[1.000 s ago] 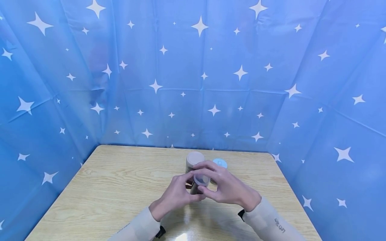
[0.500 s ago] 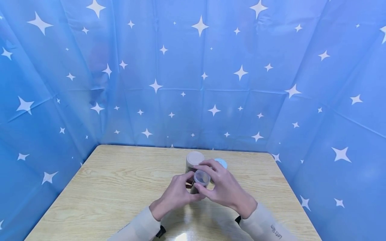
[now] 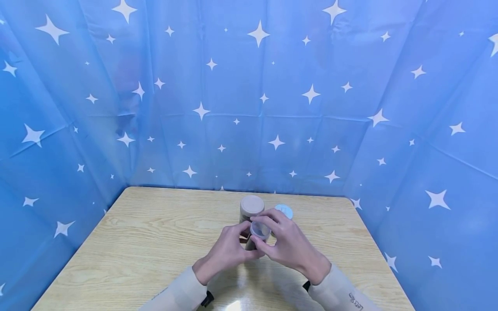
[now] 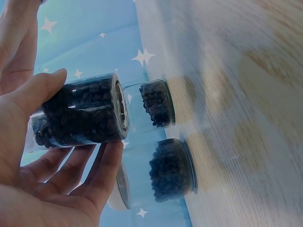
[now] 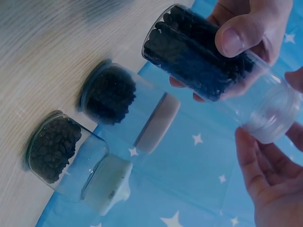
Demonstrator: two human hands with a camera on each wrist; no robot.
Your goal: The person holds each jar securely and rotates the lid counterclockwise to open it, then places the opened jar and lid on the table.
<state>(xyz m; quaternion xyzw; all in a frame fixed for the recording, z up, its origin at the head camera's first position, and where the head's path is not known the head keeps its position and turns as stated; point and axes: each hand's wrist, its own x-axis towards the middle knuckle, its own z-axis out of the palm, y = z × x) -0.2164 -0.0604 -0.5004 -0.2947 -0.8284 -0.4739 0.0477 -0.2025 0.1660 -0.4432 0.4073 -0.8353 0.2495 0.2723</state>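
looks like a regrip: right hand (image 3: 289, 246) just slid back a bit, fingers (image 5: 246, 146) pinching the held jar's clear top (image 5: 272, 116). left hand (image 3: 227, 246) grips the held jar (image 5: 210, 73), nearside of the beige-lidded jar (image 3: 252, 206).

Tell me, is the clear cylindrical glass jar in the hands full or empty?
Partly full: in the right wrist view, small dark pieces fill the lower part of the jar, with clear space above.

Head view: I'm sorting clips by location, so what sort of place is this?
Probably a makeshift filming booth, likely indoors. A blue star-print curtain hangs behind and on both sides of a wood-grain table, and a bright reflection on the tabletop hints at a lamp overhead.
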